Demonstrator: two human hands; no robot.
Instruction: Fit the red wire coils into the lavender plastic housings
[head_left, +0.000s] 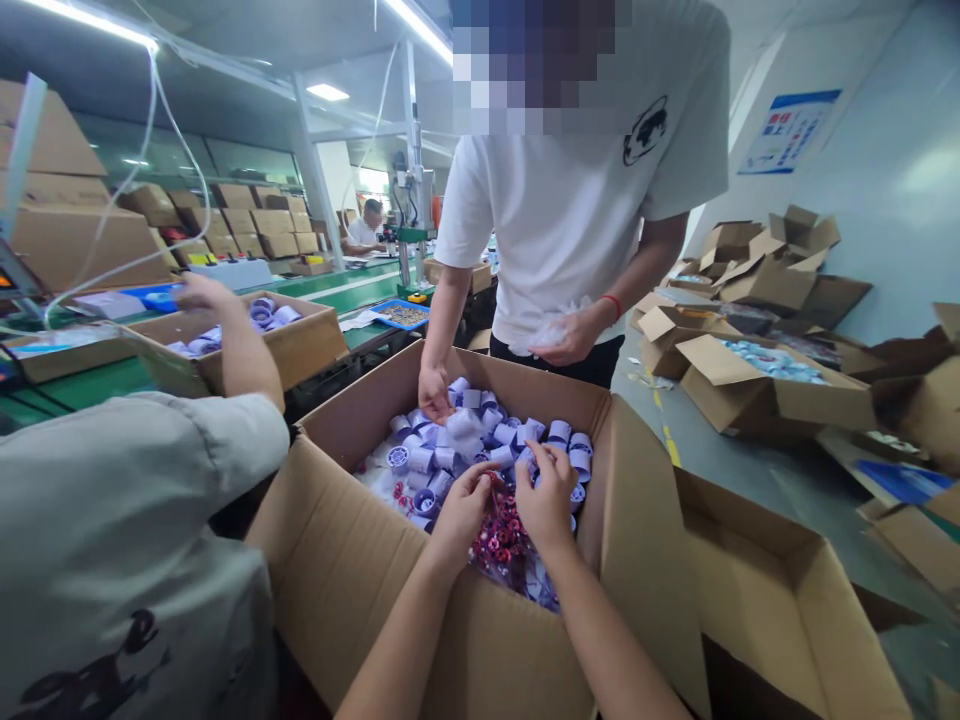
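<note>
A clear plastic bag of small red parts (501, 540) lies in a large open cardboard box (611, 470), on top of many lavender plastic cylinders (446, 458). My left hand (461, 515) is closed at the bag's upper left edge, thumb and fingers pinched together. On the other side, my right hand (549, 500) has bent fingers at the bag's upper right edge, close to the cylinders. The bag's film is hard to see between its fingertips. Some loose red parts (401, 495) lie among the cylinders at the left.
Across the box, a co-worker's hand (435, 393) reaches in beside a whitish bag (465, 428); their other hand (566, 335) holds clear plastic. At left, another person's arm (251, 350) reaches over a smaller box (300, 345) of cylinders. An open carton (780, 600) stands at right.
</note>
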